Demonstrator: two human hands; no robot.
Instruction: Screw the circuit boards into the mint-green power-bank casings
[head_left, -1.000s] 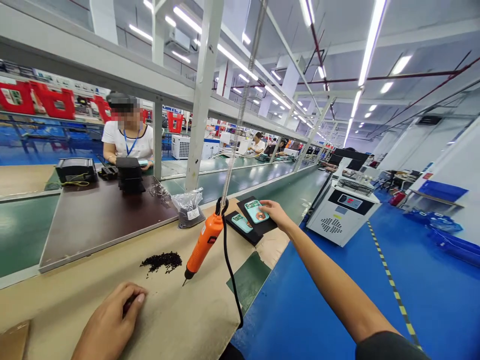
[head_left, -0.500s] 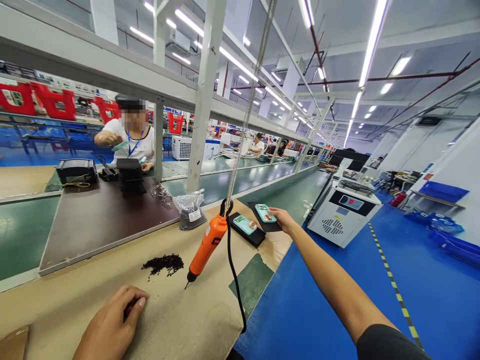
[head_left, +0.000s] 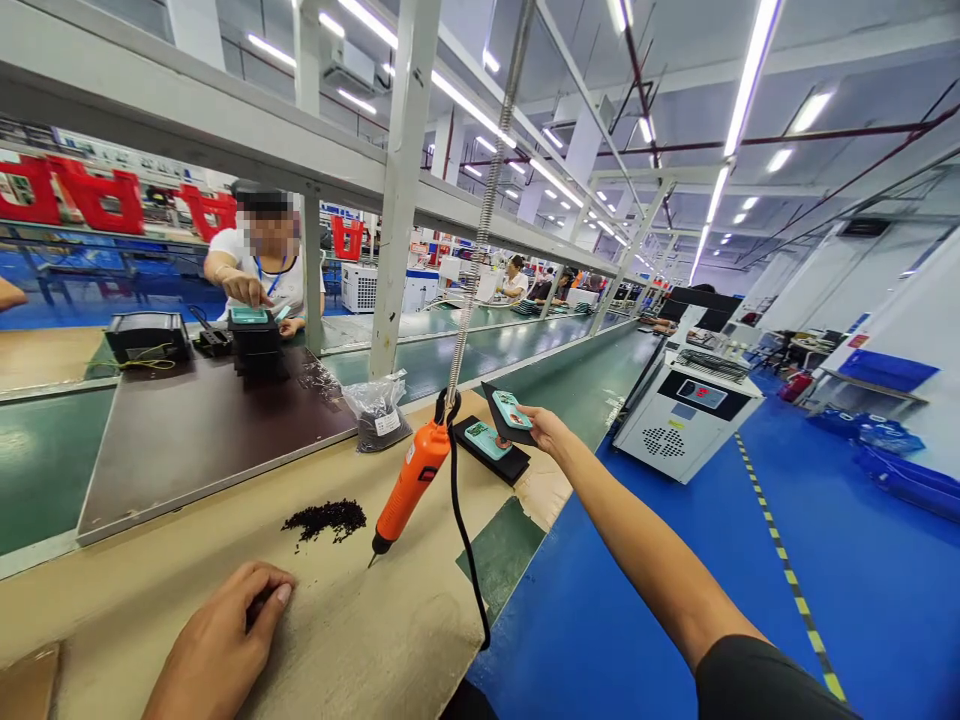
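My right hand (head_left: 546, 428) is stretched far out over the bench's right end and grips a black tray (head_left: 498, 402) with a teal device (head_left: 511, 409) on it, lifted and tilted. Just below it a second black tray (head_left: 502, 461) with another teal device (head_left: 484, 440) lies on the bench. My left hand (head_left: 225, 640) rests on the beige bench top near me, fingers curled loosely, thumb tucked; whether it holds anything is hidden. An orange electric screwdriver (head_left: 409, 487) hangs on a coiled spring between the hands, tip down. A small heap of black screws (head_left: 325, 518) lies left of it.
A clear bag of screws (head_left: 379, 417) sits by the white post (head_left: 396, 190). A dark brown board (head_left: 187, 430) lies on the green conveyor. A person in a white shirt (head_left: 259, 270) works opposite at a black fixture (head_left: 255, 340). A white machine (head_left: 686, 412) stands on the blue floor.
My right hand lifted the top black tray with its teal device off the stack and tilted it upright. The person opposite brought a hand down onto the black fixture. My left hand stayed put.
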